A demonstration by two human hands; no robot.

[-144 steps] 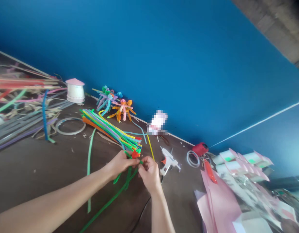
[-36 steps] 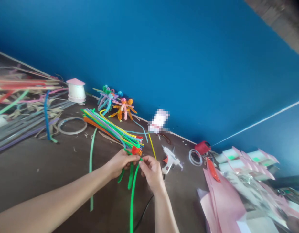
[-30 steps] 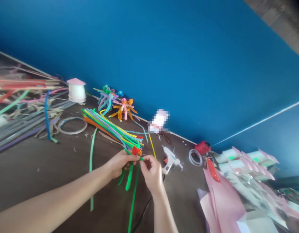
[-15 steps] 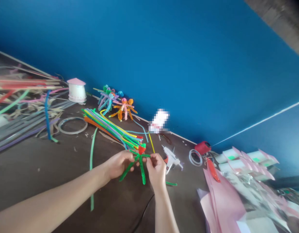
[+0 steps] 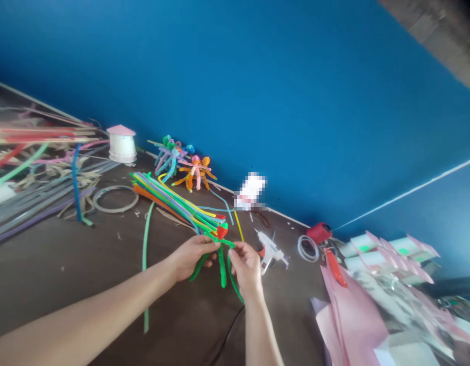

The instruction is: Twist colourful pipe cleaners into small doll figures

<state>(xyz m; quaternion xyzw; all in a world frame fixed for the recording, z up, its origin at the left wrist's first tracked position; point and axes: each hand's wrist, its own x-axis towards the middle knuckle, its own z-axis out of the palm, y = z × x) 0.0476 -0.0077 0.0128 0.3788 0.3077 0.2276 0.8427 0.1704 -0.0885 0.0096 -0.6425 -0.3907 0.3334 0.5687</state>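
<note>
Between my hands is a green pipe cleaner figure (image 5: 222, 267) with a red and green head and thick wound legs hanging down. My left hand (image 5: 194, 255) pinches it at the left, just below the head. With thumb and fingertips, my right hand (image 5: 247, 267) grips a thin green strand at the figure's right arm; its loose end curves down beside the palm. Right behind the figure lies a bundle of coloured pipe cleaners (image 5: 177, 203). A white glue gun (image 5: 271, 249) rests close to my right hand.
Finished pipe cleaner figures (image 5: 194, 170) stand by the blue wall. At the left are a white cup with a pink lid (image 5: 121, 145), a clear ring (image 5: 115, 199) and strips. Pink sheets (image 5: 351, 315) and a red thread spool (image 5: 319, 232) lie right. A black cord (image 5: 229, 330) runs in front.
The green strand's loose end has swung from pointing right behind my right wrist to hanging down beside my palm. My right hand has turned slightly, and the figure has tilted a little.
</note>
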